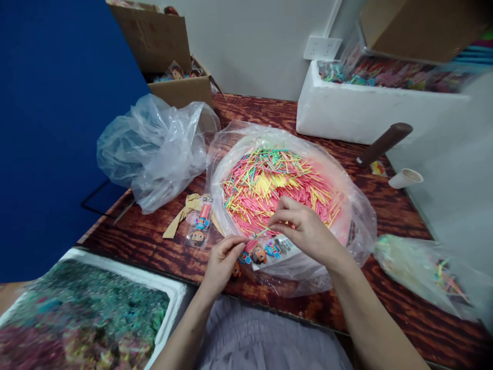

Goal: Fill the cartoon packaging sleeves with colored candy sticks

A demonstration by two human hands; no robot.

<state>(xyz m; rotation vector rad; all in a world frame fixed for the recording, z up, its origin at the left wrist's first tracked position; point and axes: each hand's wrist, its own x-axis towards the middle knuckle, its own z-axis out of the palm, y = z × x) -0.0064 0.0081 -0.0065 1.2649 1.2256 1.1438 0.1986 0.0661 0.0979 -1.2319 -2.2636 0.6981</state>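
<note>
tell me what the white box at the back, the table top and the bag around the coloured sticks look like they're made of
White box: probably foam, matte with thick walls. Table top: dark wood or wood-look veneer, glossy, with bold grain. Bag around the coloured sticks: thin clear plastic film, crinkled and shiny.

Sticks point(269, 187) — pink, yellow, green — multicoloured
</note>
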